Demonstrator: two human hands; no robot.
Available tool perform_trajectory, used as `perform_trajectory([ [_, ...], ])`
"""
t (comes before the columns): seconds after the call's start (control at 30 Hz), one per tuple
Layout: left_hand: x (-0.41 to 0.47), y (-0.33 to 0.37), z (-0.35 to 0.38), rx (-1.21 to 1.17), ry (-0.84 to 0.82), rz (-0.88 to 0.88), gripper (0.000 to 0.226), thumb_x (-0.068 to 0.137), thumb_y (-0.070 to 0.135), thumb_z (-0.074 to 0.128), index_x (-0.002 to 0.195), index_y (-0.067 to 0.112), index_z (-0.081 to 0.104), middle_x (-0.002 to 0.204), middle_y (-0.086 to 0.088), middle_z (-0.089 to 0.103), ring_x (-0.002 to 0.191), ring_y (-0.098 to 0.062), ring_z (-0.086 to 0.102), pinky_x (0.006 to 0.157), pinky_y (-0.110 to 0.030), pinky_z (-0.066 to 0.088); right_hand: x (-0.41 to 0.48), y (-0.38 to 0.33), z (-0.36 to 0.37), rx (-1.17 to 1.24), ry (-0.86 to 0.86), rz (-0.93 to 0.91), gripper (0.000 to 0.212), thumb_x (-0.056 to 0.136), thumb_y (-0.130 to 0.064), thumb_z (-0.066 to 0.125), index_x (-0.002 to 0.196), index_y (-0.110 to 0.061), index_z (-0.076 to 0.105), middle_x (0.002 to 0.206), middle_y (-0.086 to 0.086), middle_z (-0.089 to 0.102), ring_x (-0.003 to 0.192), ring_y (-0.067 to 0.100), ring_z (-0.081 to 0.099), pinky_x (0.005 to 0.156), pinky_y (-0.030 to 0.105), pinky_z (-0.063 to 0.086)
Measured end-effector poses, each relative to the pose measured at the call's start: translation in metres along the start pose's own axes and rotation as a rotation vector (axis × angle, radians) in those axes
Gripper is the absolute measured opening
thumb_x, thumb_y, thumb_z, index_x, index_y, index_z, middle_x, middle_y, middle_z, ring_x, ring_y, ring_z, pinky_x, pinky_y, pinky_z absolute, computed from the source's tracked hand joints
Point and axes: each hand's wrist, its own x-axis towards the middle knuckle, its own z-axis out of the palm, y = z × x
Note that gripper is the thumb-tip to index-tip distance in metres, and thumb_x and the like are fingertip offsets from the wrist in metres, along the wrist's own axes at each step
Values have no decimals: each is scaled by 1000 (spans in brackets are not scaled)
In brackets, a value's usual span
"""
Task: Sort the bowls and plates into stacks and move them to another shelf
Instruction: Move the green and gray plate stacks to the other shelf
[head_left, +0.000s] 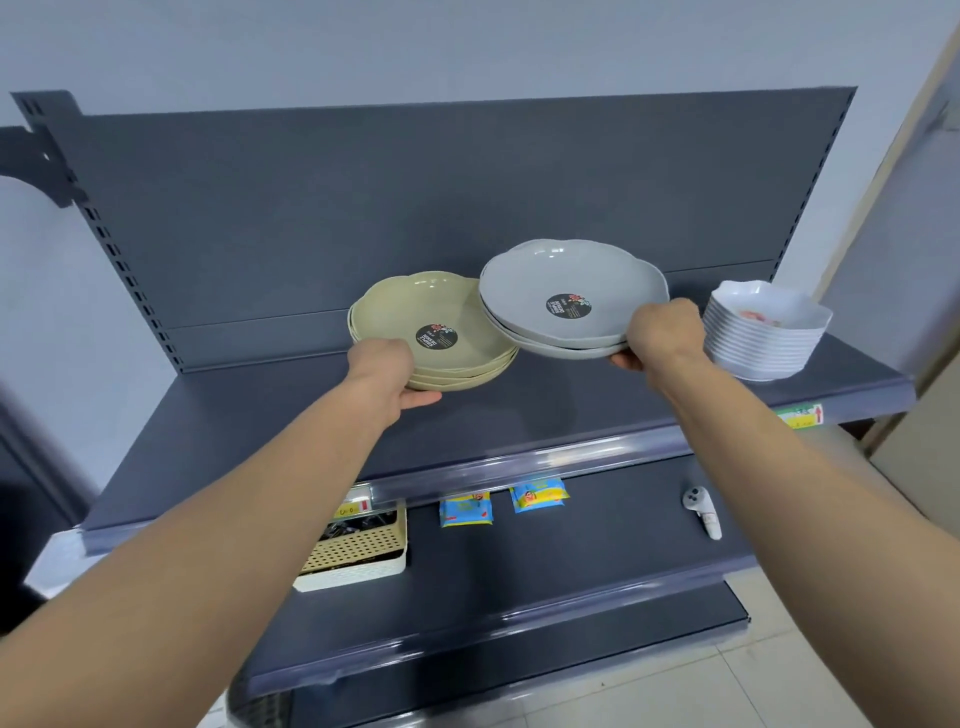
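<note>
1. The upper shelf (260, 441) carried everything I was sorting, all of it towards the back and right.
2. The grey plate stack (519, 291) hung tilted above the shelf, its left edge overlapping the rim of the beige plate stack (410, 317) beside it. I could not tell whether the beige one sat on the shelf or was just raised.
3. The white bowl stack (758, 343) stood at the far right, close to my right wrist.
4. My right grip (660, 332) was curled round the near rim of the grey stack, fingertips beneath. My left grip (387, 376) clasped the beige stack's near rim the same way.
5. Both stacks looked stiff, light and glossy. I judged the plates could slip over one another if tipped, so the hold belonged under the lowest plate, thumb pressing on the top rim.
6. On the shelf below lay a perforated basket (358, 551), two small packets (466, 510) and a white controller (701, 512) – none of them mine to move.
</note>
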Motion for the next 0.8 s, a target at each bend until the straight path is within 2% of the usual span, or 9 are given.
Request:
perform_trajectory([
  [0.1,14,-1,-8,7,36,-13,45,92,0,32,134,9,47,125,-11,61,100,-31,66,37,-33,56,5,4,14,-22,-10,3,34,86,0,40,116,2,56,116,19,62,55,24,57,46,34,54],
  [0.2,33,-3,-21,9,72,-20,46,91,1,32,135,10,45,125,-11,61,96,-30,67,39,-33,56,8,5,32,-46,-29,3,35,87,0,40,118,1,55,117,18,61,55,25,57,51,35,55],
  [0.27,44,-6,-32,8,99,-27,48,90,1,32,135,11,45,124,-11,61,94,-30,67,40,-33,56,10,8,45,-55,-38,15,36,86,1,40,119,1,55,118,19,61,65,31,62,51,36,56],
  [0.43,65,-14,-53,9,147,-38,49,89,2,33,136,13,44,124,-10,61,91,-28,67,44,-34,57,24,23,73,-77,-68,75,41,85,-1,42,126,1,50,123,18,59,94,38,66,40,30,54],
  [0.57,75,-25,-56,-4,186,-67,48,90,1,33,135,11,45,125,-11,60,94,-30,66,43,-36,58,39,38,85,-120,-81,113,41,85,-2,43,126,0,50,124,17,59,96,39,66,35,32,52],
  [0.67,82,-32,-53,-16,216,-92,45,92,1,34,134,11,46,126,-12,59,96,-32,64,44,-38,59,55,51,91,-165,-85,129,42,86,-2,43,127,0,50,124,19,59,99,42,64,26,33,46],
  [0.8,91,-41,-45,-40,250,-110,44,93,3,35,135,13,46,127,-11,59,100,-33,63,47,-38,59,76,66,96,-221,-107,152,42,86,-2,43,128,0,49,124,20,58,100,43,64,20,30,42],
])
